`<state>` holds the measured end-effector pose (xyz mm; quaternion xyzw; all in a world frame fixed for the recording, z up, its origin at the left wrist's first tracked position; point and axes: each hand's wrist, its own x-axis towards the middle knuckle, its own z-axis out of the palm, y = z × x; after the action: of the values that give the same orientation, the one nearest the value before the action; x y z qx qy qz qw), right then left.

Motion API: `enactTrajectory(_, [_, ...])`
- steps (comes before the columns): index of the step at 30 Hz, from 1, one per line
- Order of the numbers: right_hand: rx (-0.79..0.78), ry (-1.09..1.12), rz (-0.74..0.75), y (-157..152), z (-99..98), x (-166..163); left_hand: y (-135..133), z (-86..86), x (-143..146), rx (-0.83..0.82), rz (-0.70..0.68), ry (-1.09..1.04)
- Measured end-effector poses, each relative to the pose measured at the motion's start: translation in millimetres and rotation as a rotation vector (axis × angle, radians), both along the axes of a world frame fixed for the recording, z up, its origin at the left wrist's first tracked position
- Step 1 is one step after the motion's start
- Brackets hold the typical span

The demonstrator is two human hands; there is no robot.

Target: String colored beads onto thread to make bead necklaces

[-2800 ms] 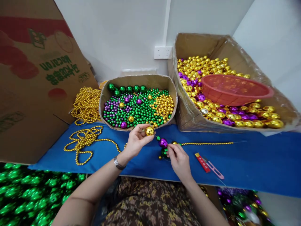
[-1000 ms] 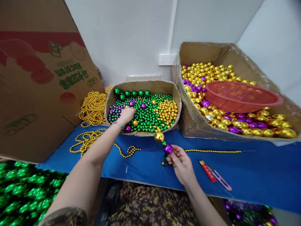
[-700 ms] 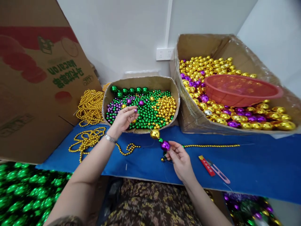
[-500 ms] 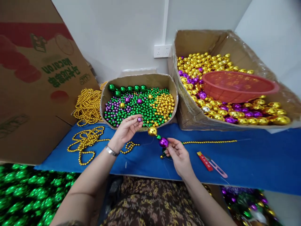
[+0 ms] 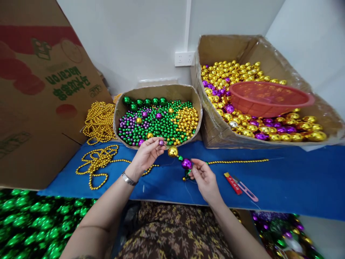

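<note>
My left hand (image 5: 145,155) pinches a small purple bead (image 5: 161,143) just left of a large gold ball (image 5: 173,151). The gold ball, a small green bead and a large purple ball (image 5: 186,163) sit in a row on one strand. My right hand (image 5: 204,178) is closed on that strand just below the purple ball, above the blue table (image 5: 283,183). A string of small gold beads (image 5: 238,162) runs off to the right from it. Right behind my hands stands a cardboard box (image 5: 157,90) filled with green, purple and gold beads.
A bigger carton (image 5: 215,131) of gold and purple balls with a red basin (image 5: 269,99) stands at the right. Gold bead strings (image 5: 98,162) lie at the left beside a leaning cardboard sheet (image 5: 40,90). A red cutter (image 5: 232,182) and pink snips (image 5: 246,192) lie right of my hands.
My left hand reached into the bead box, took a small purple bead and brought it back to the gold ball. My right hand kept hold of the strand.
</note>
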<state>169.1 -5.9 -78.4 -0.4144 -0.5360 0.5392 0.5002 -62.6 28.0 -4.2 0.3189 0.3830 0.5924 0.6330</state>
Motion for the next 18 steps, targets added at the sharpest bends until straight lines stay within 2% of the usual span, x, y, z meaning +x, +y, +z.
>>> enactTrajectory(3, [0.049,-0.089,-0.015,-1.4,-1.1,1.4,-3.2,0.0,-2.6,0.037,0.021,0.116])
enactTrajectory(7, [0.114,-0.278,-0.014,-10.3,-5.7,-2.4,-14.8,-5.3,-7.4,0.105,0.017,0.388])
enactTrajectory(10, [0.149,-0.406,0.041,-18.9,-16.7,-8.2,-27.8,-18.1,-8.0,0.098,0.003,0.524])
enactTrajectory(13, [0.267,-0.617,0.016,-24.0,-33.4,-10.1,-39.6,-36.2,-4.2,0.085,0.012,0.619])
enactTrajectory(16, [0.365,-0.854,0.017,-24.1,-43.6,-5.7,-46.3,-49.2,2.3,0.196,0.065,0.756])
enactTrajectory(18, [0.39,-0.942,0.032,-21.4,-39.7,-1.2,-47.8,-49.2,7.2,0.316,0.098,0.876])
